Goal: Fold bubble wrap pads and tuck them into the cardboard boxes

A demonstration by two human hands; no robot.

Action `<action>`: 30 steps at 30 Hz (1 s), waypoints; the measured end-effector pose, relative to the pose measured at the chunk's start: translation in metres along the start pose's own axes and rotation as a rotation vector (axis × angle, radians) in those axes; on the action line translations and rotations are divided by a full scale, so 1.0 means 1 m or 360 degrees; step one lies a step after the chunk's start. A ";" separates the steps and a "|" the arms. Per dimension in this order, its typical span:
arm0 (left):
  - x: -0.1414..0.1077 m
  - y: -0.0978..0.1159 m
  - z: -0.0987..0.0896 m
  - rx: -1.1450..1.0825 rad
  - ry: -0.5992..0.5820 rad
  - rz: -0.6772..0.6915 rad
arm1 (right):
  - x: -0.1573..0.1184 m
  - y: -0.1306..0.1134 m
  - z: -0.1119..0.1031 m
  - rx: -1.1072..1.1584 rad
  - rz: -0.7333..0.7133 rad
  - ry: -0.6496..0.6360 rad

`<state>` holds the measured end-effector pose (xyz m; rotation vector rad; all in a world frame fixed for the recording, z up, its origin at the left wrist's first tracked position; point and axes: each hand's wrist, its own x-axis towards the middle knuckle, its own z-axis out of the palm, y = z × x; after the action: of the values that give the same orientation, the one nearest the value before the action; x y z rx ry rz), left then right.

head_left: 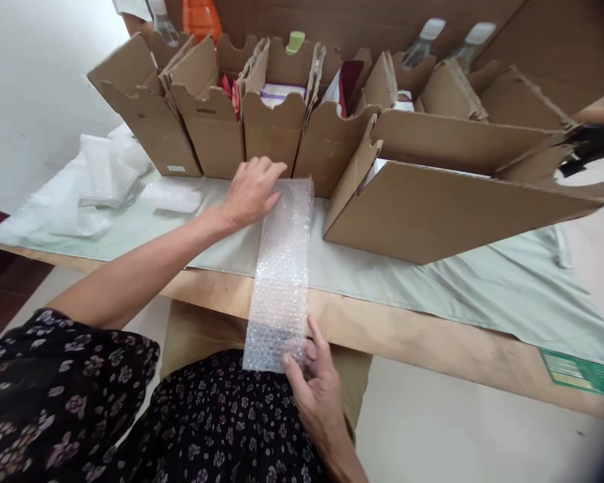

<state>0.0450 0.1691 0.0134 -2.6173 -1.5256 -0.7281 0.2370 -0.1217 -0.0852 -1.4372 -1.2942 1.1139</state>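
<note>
Bubble-wrap strip [284, 268] lies lengthwise between the two hands, far part flat on the cloth-covered surface [382, 315], near end overhanging the front edge. Left hand [254, 188] at the far left corner: fingers loosely bent, thumb apart, grasping nothing; firm contact hard to tell. Right hand [313, 382] pinches the near right corner, thumb on top, fingers partly seen through the film.
</note>
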 end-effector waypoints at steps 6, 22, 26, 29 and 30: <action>-0.139 0.040 -0.016 -0.0842 -0.0352 0.0245 | 0.013 -0.016 -0.016 -0.0054 -0.0197 -0.0367; -0.175 0.079 0.011 -0.0892 0.0055 -0.0577 | 0.094 -0.040 -0.002 0.0761 0.0241 -0.0249; -0.175 0.079 0.015 -0.0389 0.0162 -0.0468 | 0.084 -0.040 -0.006 0.0704 0.0132 -0.0283; -0.176 0.077 0.016 -0.0274 0.0124 -0.0339 | 0.077 -0.041 -0.012 0.0217 -0.0165 -0.0193; -0.176 0.076 0.016 -0.0261 0.0115 -0.0305 | 0.076 -0.041 -0.014 -0.0029 -0.0339 -0.0145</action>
<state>0.0416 -0.0099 -0.0563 -2.5447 -1.7852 -0.9915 0.2463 -0.0439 -0.0470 -1.2403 -1.4872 1.0370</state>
